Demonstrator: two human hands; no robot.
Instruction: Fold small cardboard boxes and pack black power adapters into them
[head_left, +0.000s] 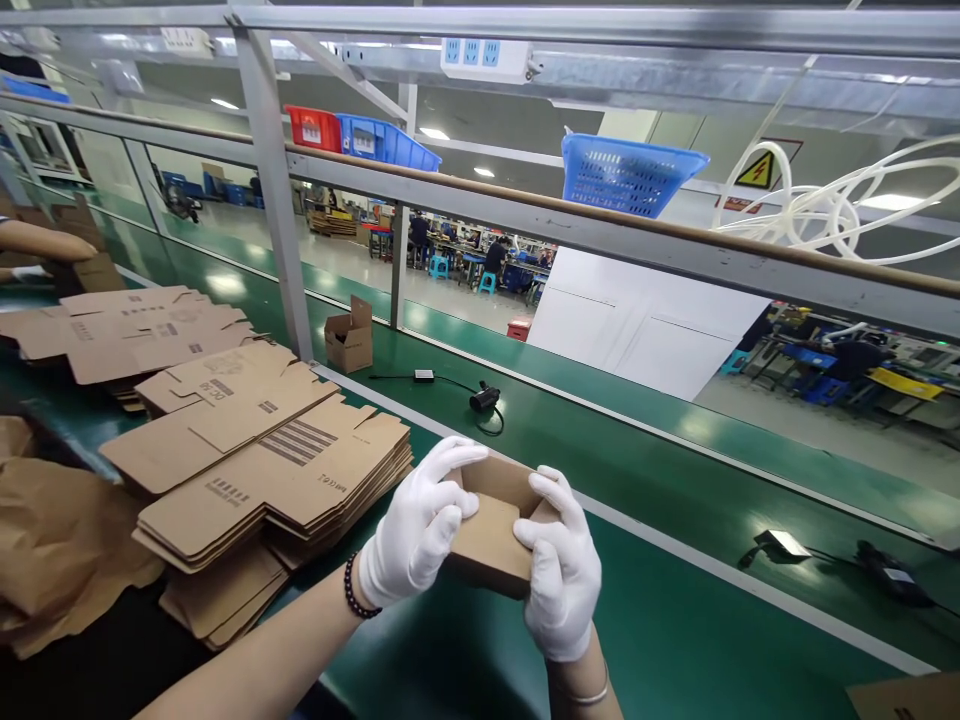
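Between my two white-gloved hands is a small brown cardboard box, partly folded up, with its inside facing me. My left hand grips its left side, the fingers over the upper edge and the thumb near the inner flap. On the other side my right hand is closed around the right wall, thumb and fingers bent at the flap. The box is held above the green work surface, and its underside is hidden. Left of my left hand lies a stack of flat printed cartons.
An upright open carton stands on the green conveyor, near a black cabled device. Farther right lies a cabled adapter. Crumpled brown paper is at the left. Another person's arm reaches in behind more flat cartons. A metal frame post rises ahead.
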